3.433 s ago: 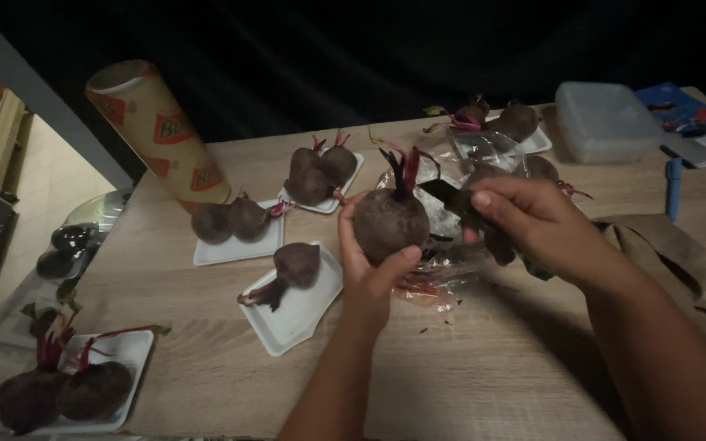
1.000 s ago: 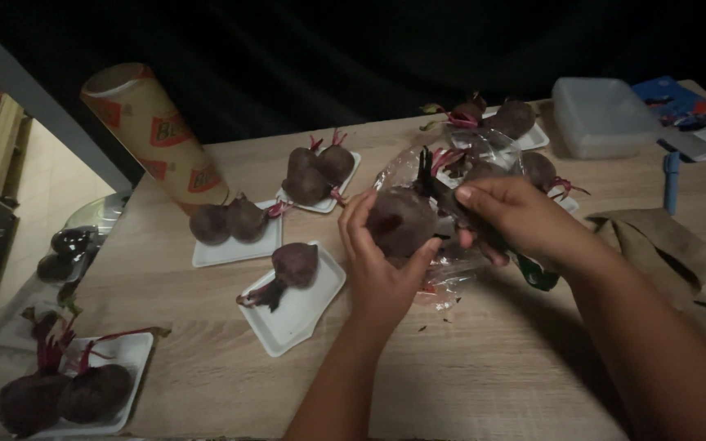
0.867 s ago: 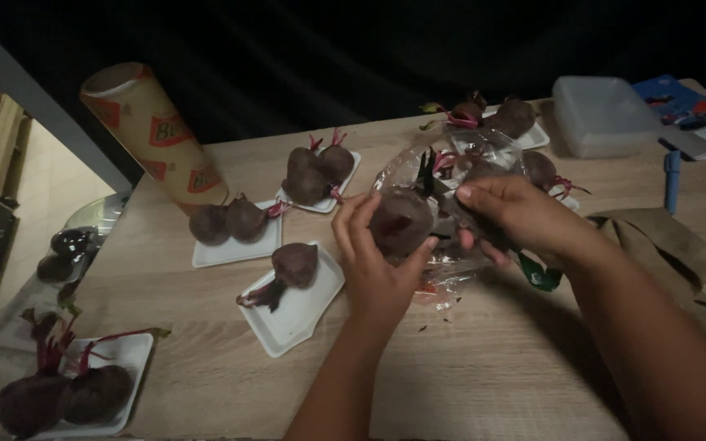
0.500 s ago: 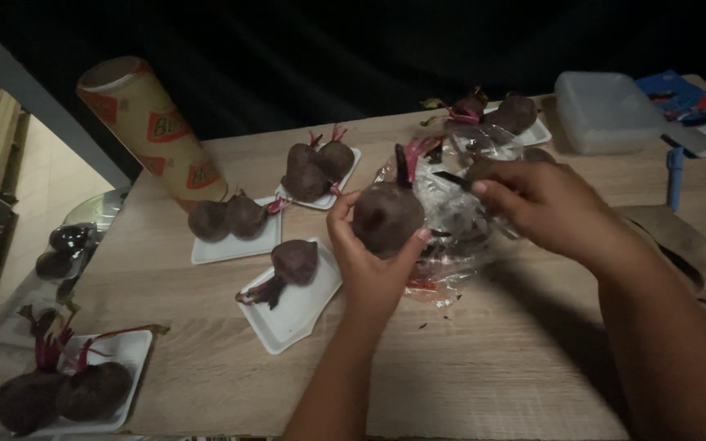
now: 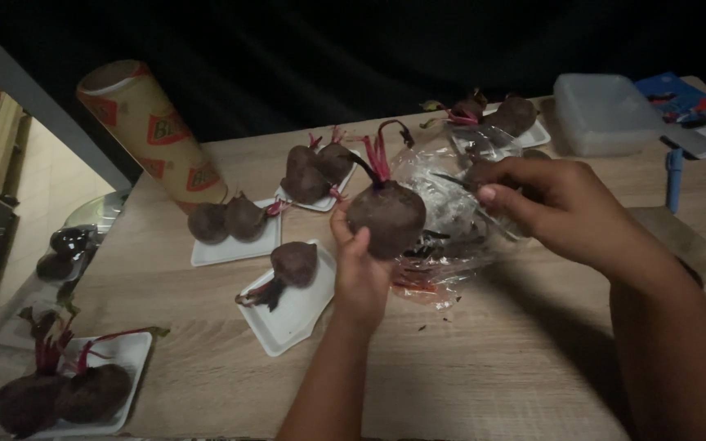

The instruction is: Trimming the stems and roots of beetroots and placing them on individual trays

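Clear film [image 5: 459,220] crumpled over table [image 5: 484,367], hiding what lies under it. Left hand [image 5: 361,269] fingers curled round one beet [image 5: 386,216], lifted by the film. Right hand [image 5: 561,208] pinches film edge. Five trays [image 5: 292,314]: beets 2, 2, 2, 1, far one partly hidden. One roll [image 5: 149,131], one tub [image 5: 606,110].

Left hand [image 5: 359,273] grips beetroot [image 5: 386,217]; right hand [image 5: 561,208] pinches plastic wrap [image 5: 451,216].
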